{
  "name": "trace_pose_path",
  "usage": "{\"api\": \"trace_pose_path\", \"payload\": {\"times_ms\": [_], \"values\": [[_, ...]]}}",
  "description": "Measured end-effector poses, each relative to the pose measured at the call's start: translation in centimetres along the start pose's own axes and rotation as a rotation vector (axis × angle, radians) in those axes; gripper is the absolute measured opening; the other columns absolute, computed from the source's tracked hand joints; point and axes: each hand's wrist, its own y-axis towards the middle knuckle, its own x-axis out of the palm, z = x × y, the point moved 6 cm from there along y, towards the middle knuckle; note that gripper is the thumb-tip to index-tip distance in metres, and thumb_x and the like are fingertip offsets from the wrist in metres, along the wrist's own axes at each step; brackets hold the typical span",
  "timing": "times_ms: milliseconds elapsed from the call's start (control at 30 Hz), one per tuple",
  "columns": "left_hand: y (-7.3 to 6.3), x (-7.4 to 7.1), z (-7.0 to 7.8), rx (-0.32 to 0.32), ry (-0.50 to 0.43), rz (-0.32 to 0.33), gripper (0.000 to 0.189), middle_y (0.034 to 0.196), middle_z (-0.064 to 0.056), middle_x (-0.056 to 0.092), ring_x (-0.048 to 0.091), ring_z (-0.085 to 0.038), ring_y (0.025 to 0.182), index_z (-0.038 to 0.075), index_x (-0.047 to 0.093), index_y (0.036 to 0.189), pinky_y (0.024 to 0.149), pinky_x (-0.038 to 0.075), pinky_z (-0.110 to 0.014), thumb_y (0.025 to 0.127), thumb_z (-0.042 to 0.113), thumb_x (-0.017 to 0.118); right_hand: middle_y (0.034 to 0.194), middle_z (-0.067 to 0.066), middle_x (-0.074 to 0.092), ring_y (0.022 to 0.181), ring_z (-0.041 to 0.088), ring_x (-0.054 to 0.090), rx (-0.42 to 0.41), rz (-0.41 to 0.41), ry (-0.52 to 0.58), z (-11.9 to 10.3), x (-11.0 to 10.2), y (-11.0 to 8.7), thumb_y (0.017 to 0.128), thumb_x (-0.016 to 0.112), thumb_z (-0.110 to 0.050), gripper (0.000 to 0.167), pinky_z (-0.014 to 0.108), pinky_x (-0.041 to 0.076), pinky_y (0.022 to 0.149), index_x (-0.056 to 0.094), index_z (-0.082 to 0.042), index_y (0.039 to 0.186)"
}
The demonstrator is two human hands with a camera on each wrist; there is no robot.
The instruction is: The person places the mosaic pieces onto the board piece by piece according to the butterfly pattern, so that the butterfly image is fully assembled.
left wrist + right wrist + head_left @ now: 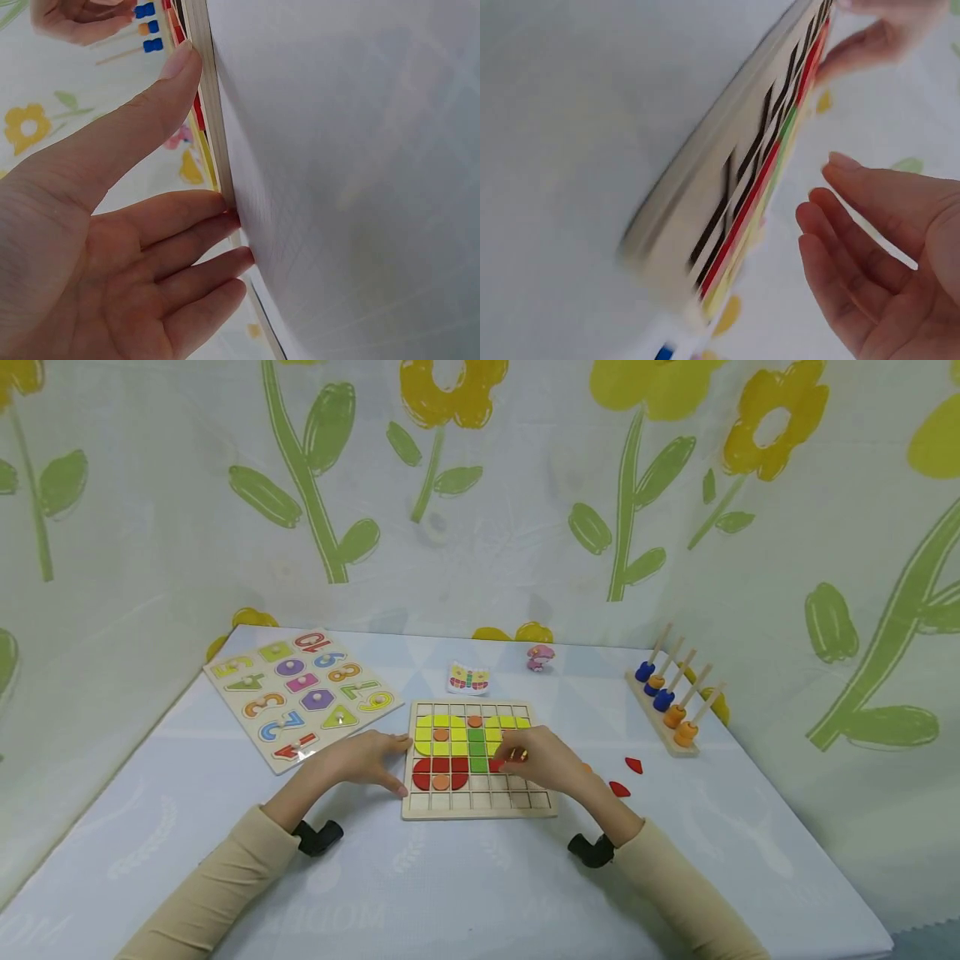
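A wooden grid board (442,802) lies flat on the table, with yellow, green, red and orange pieces set in its cells. My left hand (365,758) is at the board's left edge, its thumb and fingertips touching the rim; in the left wrist view the fingers are fairly straight. Over the right half of the board, my right hand (543,758) hovers with fingers loosely bent. The right wrist view shows nothing between the thumb and fingers of this hand (885,247). Beneath it, a red piece (495,765) shows partly, next to the green strip (477,752); other cells there are hidden.
Loose red pieces (619,789) lie right of the board, with an orange one partly hidden by the right wrist. A small pattern card (468,678) and pink figurine (539,657) are behind. A number puzzle (247,689) lies left, and a peg stand (660,714) with beads stands right.
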Motion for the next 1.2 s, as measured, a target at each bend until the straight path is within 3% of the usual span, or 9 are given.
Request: {"api": "trace_pose_path", "payload": {"times_ms": [300, 567, 833, 1200], "values": [[0.0, 0.0, 0.0, -0.01, -0.002, -0.004, 0.085, 0.148, -0.013, 0.042, 0.034, -0.037, 0.137, 0.006, 0.048, 0.142, 0.108, 0.033, -0.055, 0.074, 0.042, 0.082, 0.077, -0.004, 0.063, 0.071, 0.013, 0.054, 0.147, 0.004, -0.048, 4.0, -1.4, -1.9, 0.084, 0.074, -0.005, 0.009, 0.022, 0.05, 0.062, 0.074, -0.006, 0.093], [0.0, 0.0, 0.0, -0.011, -0.013, 0.0, 0.084, 0.147, -0.012, 0.043, 0.035, -0.037, 0.137, 0.006, 0.049, 0.141, 0.107, 0.033, -0.055, 0.074, 0.042, 0.082, 0.075, -0.002, 0.062, 0.068, 0.013, 0.051, 0.176, 0.013, -0.121, 6.5, -2.1, -2.8, 0.083, 0.074, -0.004, 0.01, 0.024, 0.048, 0.06, 0.073, -0.004, 0.093], [0.0, 0.0, 0.0, -0.011, -0.009, 0.002, 0.084, 0.147, -0.013, 0.043, 0.034, -0.037, 0.137, 0.006, 0.048, 0.141, 0.108, 0.033, -0.056, 0.074, 0.042, 0.082, 0.072, -0.001, 0.058, 0.068, 0.016, 0.05, 0.256, -0.006, -0.16, 8.0, -2.5, -2.9, 0.082, 0.075, -0.005, 0.011, 0.026, 0.046, 0.059, 0.073, -0.005, 0.093], [-0.1, -0.1, 0.1, -0.015, -0.012, 0.002, 0.084, 0.147, -0.014, 0.043, 0.034, -0.037, 0.137, 0.006, 0.049, 0.141, 0.108, 0.033, -0.055, 0.073, 0.042, 0.082, 0.078, -0.001, 0.063, 0.072, 0.016, 0.053, 0.224, -0.049, -0.115, 8.2, -2.1, -2.9, 0.081, 0.075, -0.001, 0.009, 0.028, 0.053, 0.07, 0.07, -0.008, 0.085]]}}
